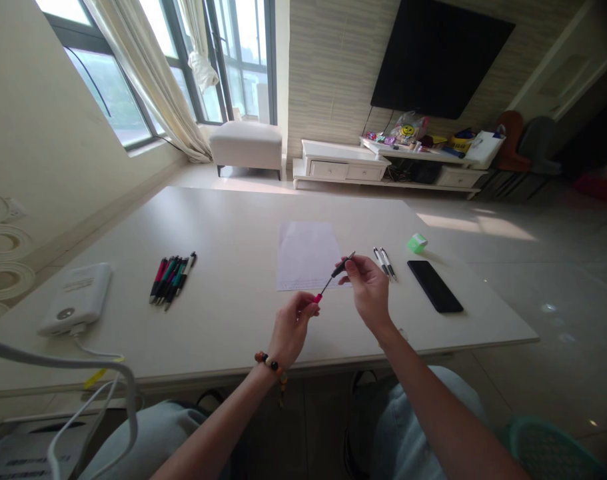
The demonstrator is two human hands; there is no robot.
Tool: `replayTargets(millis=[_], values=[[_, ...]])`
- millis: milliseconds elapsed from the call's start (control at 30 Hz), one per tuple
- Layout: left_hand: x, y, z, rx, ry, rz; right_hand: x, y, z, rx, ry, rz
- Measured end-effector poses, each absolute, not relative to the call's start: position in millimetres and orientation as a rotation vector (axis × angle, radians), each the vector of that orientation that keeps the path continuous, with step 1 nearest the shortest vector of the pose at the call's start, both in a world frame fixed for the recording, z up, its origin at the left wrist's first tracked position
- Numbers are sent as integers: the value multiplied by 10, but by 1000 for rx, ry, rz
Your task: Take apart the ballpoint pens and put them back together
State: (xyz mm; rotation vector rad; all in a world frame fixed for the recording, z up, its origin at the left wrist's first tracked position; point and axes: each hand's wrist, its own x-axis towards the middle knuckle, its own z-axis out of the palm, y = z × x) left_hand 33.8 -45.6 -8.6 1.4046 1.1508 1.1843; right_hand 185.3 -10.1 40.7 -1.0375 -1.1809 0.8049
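Over the white table [223,227], my left hand [290,327] pinches the pink end [317,298] of a pen. My right hand [368,290] grips its black upper part [340,268]. A thin shaft joins the two parts, and the pen is held slanted above a sheet of paper [306,257]. The fingers of my right hand overlap the paper's right edge. To the right lie two slim pens [384,263], and a bundle of several click pens [172,280] lies further left. Whether the pen is partly taken apart is hard to tell.
A black smartphone [434,287] and a small green block [418,243] lie on the table's right side. A white power bank [74,299] sits at the left with a cable [98,363] trailing over the near edge.
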Motion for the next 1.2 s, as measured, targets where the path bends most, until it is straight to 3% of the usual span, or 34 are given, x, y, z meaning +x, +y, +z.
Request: replayTargets(millis=[700,1033,1200], values=[[186,-462,86,1720,1333,1275,1762,-208,309,-1121,-1426,1023],[173,-393,50,1652,1385,1258,1796,-175,253,-1157,-1373,1007],[192,-403,24,1612,1383,1245,1773,-161,242,-1078,-1296,1152]])
